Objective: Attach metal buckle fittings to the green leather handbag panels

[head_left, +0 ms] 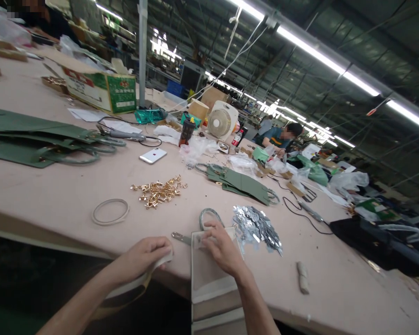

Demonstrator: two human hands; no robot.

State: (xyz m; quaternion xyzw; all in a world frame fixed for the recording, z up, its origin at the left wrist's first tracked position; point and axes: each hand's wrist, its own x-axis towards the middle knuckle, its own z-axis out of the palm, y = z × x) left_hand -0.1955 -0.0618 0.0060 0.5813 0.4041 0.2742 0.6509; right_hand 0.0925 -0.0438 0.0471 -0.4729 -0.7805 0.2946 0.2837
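My left hand (150, 256) is closed, its thumb pressing on a pale edge of bag material (165, 258) that hangs down over the table edge. My right hand (221, 246) lies on the light lining side of a bag panel (214, 277), fingers bent but apart. Whether a small part sits under its fingertips is hidden. Just beyond them a green bag handle (210, 215) loops up. Between my hands, a green strap end with a metal fitting (180, 238) sticks out to the left. To the right lies a heap of flat silver metal plates (256, 228).
Gold metal fittings (158, 190) lie in a pile beyond a pale coil (111, 212). Farther back are a phone (153, 156), green bags (244, 181), a fan (221, 121) and a carton (101, 90). A corded tool (310, 211) and a small roll (302, 278) lie right. Another person (281, 137) sits across.
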